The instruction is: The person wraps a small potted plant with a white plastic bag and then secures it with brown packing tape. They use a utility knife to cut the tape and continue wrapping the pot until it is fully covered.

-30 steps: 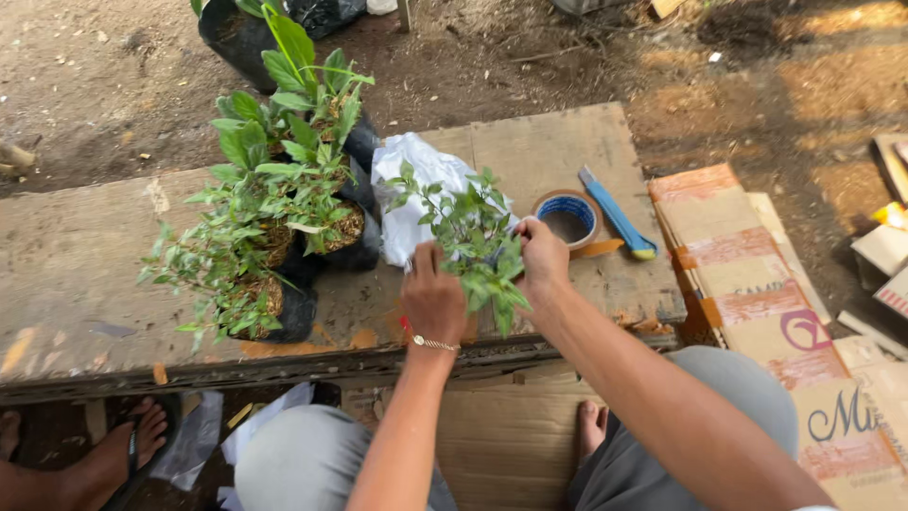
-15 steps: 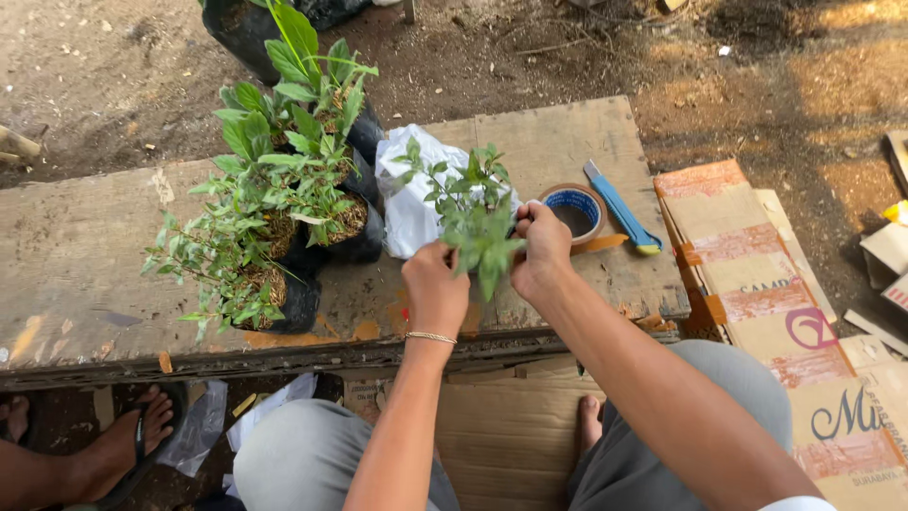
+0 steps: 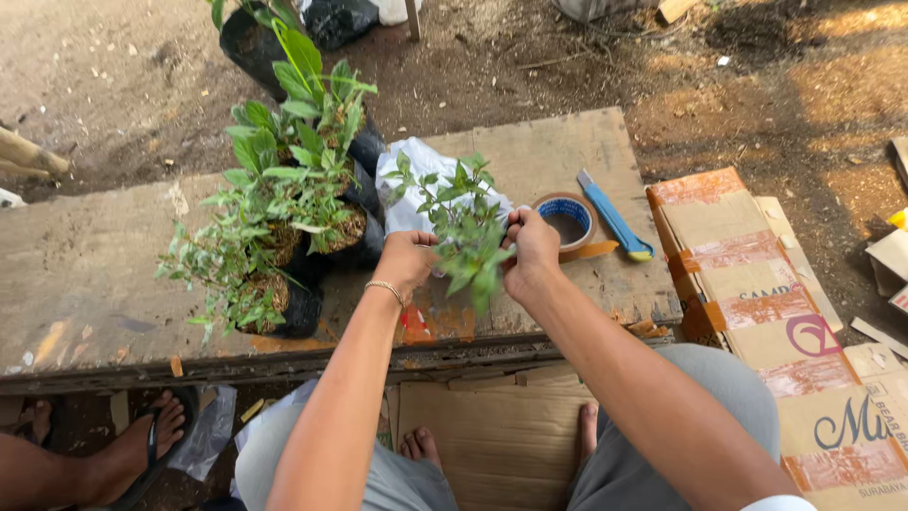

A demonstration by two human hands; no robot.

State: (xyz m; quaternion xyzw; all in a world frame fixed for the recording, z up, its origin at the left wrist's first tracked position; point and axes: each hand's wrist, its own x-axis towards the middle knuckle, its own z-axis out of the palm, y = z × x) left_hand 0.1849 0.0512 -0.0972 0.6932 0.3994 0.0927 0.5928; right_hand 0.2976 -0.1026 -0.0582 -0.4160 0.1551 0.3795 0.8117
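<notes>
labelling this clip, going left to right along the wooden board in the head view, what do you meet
potted plants in black bags → left hand → leafy seedling → right hand → tape roll → blue utility knife

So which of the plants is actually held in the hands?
The small leafy plant in white wrapping, gripped by the left hand and right hand; the others sit in black bags.

Outdoor place, bare dirt ground [image 3: 113, 85] with small stones and twigs. You sit at low worn wooden board [image 3: 85, 284], paint stains on front edge. Flattened cardboard [image 3: 501, 445] lies under your feet. Taped cardboard boxes [image 3: 757, 293] stacked at your right. Patchy sunlight falls at upper right; rest in shade.
</notes>
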